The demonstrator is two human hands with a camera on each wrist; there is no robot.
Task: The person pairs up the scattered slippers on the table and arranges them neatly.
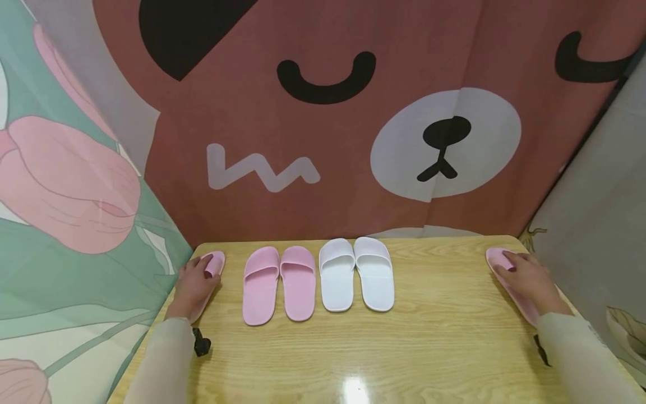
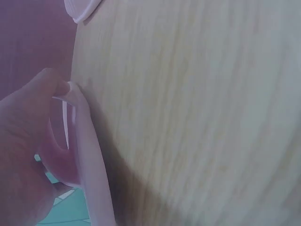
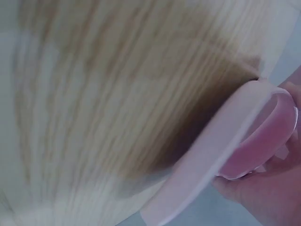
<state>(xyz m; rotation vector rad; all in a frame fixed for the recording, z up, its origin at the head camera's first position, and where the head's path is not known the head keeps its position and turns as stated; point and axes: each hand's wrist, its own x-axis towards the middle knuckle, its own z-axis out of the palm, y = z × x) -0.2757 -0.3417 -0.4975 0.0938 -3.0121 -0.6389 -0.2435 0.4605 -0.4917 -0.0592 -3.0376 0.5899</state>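
Slippers (image 3: 207, 153), likely bendy, best held by the strap (image 3: 263, 153), are tilting at the tabletop's (image 1: 444, 348) far corners, left hand (image 1: 194, 283) and right hand (image 1: 532, 280) gripping them.

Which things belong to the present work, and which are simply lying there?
Likely work:
pink slide slipper in left hand
another pink slide slipper in right hand

Apparently just lying there:
pair of pink slide slippers
pair of white slide slippers
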